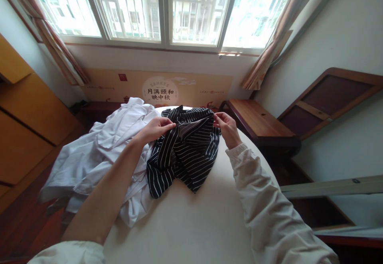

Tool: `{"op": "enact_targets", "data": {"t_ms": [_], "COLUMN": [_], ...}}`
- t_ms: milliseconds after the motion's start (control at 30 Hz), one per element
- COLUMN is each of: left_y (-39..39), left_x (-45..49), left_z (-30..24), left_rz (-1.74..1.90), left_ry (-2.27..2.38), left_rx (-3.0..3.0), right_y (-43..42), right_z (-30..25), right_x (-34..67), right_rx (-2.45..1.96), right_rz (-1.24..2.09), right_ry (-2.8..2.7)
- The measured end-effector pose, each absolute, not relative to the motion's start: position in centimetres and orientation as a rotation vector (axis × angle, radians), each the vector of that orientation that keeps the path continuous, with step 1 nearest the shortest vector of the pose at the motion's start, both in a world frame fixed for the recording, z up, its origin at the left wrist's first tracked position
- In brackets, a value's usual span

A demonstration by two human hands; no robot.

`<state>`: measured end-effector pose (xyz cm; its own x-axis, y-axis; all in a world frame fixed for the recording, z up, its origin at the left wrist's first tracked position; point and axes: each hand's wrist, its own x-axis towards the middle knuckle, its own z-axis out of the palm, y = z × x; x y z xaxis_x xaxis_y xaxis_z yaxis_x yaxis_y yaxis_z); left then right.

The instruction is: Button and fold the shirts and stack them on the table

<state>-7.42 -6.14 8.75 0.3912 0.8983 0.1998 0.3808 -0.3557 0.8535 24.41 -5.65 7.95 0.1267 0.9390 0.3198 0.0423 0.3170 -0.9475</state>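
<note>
A black garment with thin white stripes (188, 152) lies crumpled on a round cream table (206, 220). My left hand (157, 129) pinches its upper edge on the left side. My right hand (226, 127) pinches the same edge on the right, so the cloth is stretched between both hands. A heap of white garments (101, 156) lies on the left part of the table, under my left forearm, and hangs over the table's edge.
A wooden side table (257, 122) stands right of the round table, below the window. A printed cardboard panel (160, 88) leans against the wall under the sill. Wooden cabinets (26, 116) stand at the left and a framed wooden panel (329, 100) leans at the right.
</note>
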Motion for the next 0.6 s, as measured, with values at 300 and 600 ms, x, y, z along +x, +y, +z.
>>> {"op": "enact_targets", "data": {"t_ms": [300, 600], "left_y": [-6.2, -7.6], "left_x": [-6.9, -5.5], "left_z": [8.2, 9.2], "left_rz": [0.788, 0.666], "left_ry": [1.075, 0.971], "left_rx": [1.824, 1.912], "right_y": [-5.5, -7.8], "right_z": [6.5, 8.1], "right_x": [23.6, 21.8], "right_rx": [-1.06, -0.977], "right_rz": [1.023, 1.094], "right_ry": [-1.238, -1.665]}}
